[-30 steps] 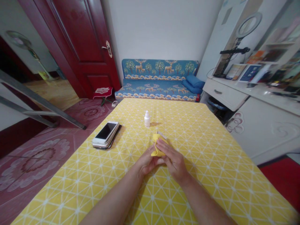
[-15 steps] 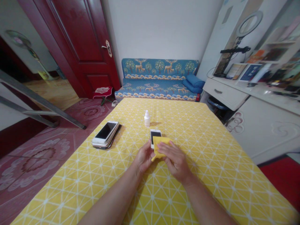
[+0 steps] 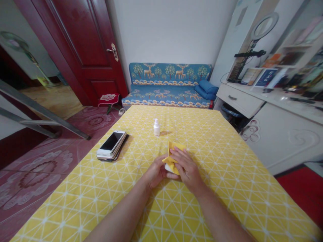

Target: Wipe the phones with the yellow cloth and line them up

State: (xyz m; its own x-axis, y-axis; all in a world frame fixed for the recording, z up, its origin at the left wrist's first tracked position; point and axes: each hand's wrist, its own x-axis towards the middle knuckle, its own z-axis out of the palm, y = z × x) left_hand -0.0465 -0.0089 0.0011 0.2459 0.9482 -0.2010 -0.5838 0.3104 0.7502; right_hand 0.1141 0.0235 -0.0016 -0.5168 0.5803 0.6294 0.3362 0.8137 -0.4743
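One small white phone sits mid-desk, almost wholly hidden under a folded yellow cloth; only a pale corner shows at its near end, so its screen cannot be made out. Long axis appears to run 12-to-6 o'clock, judged from the cloth's lie. Left hand curls around the phone's left edge, fingers closed on it. Right hand lies flat on the cloth, fingers extended toward 11 o'clock, pressing rather than gripping. Small white bottle stands upright at 12 o'clock, well apart. Stack of phones lies at 10 o'clock near the edge of the desk, long axes toward 1 o'clock.
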